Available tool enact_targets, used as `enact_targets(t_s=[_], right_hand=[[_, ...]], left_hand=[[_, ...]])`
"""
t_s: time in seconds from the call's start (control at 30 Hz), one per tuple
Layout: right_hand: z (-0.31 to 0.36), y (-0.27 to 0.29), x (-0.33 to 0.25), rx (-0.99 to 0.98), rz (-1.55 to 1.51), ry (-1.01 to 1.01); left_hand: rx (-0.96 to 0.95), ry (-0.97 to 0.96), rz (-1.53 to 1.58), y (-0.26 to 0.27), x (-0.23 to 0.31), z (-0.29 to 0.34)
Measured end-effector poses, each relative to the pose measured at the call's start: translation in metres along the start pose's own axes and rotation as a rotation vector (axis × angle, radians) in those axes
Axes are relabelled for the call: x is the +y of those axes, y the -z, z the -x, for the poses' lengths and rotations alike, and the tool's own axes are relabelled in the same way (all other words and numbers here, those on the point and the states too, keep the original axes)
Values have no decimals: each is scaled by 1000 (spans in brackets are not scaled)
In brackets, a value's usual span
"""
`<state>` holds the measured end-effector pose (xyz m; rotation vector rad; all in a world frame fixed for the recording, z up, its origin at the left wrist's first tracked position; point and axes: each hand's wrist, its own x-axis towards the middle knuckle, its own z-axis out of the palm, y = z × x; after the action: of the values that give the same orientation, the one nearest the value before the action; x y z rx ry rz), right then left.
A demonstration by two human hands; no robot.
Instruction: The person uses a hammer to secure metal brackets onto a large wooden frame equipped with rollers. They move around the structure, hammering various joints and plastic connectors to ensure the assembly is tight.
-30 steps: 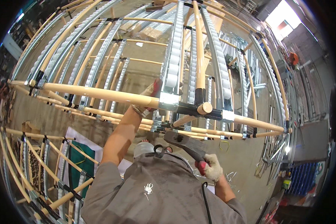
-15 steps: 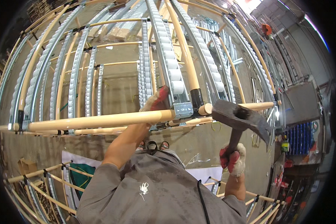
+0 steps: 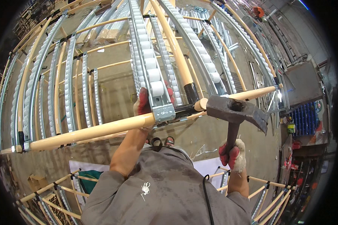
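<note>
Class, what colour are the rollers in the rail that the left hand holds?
White; the rollers show best in the head view.

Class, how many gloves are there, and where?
2: the left glove, around a roller track; the right glove, around the hammer handle. Clutter may hide others.

A hammer (image 3: 233, 118) is in one gloved hand, and a rack (image 3: 171, 39) stands in front of the person.

The right hand (image 3: 233, 155) grips the hammer by its handle, with the head up; the head overlaps the rack in this view, and whether they touch cannot be told. The left hand (image 3: 142, 103) is around a roller track (image 3: 150, 63), red glove showing on both sides. Its end bracket (image 3: 164, 113) meets a cream pipe (image 3: 92, 131). Sandals (image 3: 169, 141) show below.
</note>
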<state>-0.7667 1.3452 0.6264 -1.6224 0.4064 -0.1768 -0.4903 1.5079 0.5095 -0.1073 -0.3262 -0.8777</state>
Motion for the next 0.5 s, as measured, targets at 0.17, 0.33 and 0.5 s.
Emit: enact_targets(t_s=[0.17, 0.33, 0.5], right_hand=[[-13, 0, 3, -13, -39, -43], [-22, 2, -7, -85, 48, -48], [-22, 1, -21, -67, 137, -4]], left_hand=[[51, 3, 6, 1, -3, 0], [39, -25, 17, -7, -9, -5], [127, -58, -110, -7, -10, -3]])
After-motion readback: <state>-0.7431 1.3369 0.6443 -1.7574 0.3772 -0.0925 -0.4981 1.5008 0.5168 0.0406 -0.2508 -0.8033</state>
